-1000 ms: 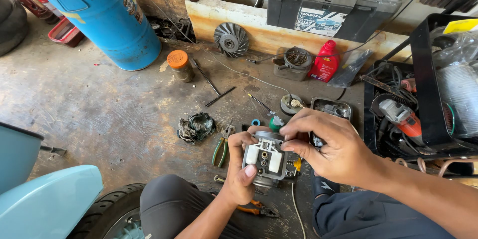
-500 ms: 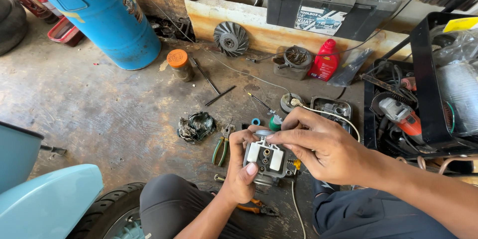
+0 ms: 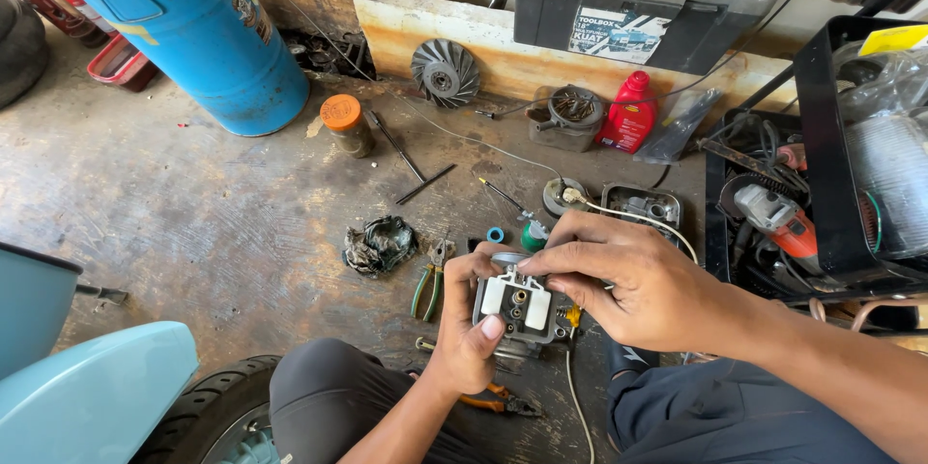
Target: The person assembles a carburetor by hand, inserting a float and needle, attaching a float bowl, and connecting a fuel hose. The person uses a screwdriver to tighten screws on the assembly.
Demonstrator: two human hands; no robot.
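Head view. We see the left hand [image 3: 469, 329] wrapped around a boxy metal carburettor body [image 3: 517, 307], thumb pressed on its pale, square face, which bears round ports. The right hand [image 3: 628, 280] comes in from the right with fingers curled and tips pinched at the body's top edge; what they pinch is too small for us to tell. The part sits between both hands, held above the stained concrete floor [image 3: 193, 213] and just ahead of the knees.

Just left of the left hand lie green-handled pliers [image 3: 427, 280], and beyond them a crumpled, greasy black rag [image 3: 379, 244]. Below the hands rest orange-handled pliers [image 3: 498, 401]. Just beyond the right hand's fingertips lies a shallow grey metal cover [image 3: 640, 205], with a white cable [image 3: 638, 217] crossing it. Farther out we note an orange-capped jar [image 3: 345, 124], a finned round fan wheel [image 3: 445, 72], a red plastic bottle [image 3: 628, 114] and a grey toolbox [image 3: 638, 0]. Far right, a black crate [image 3: 831, 164] holds an orange angle grinder [image 3: 778, 217] among cables. Far left stands a smooth blue drum [image 3: 193, 24].
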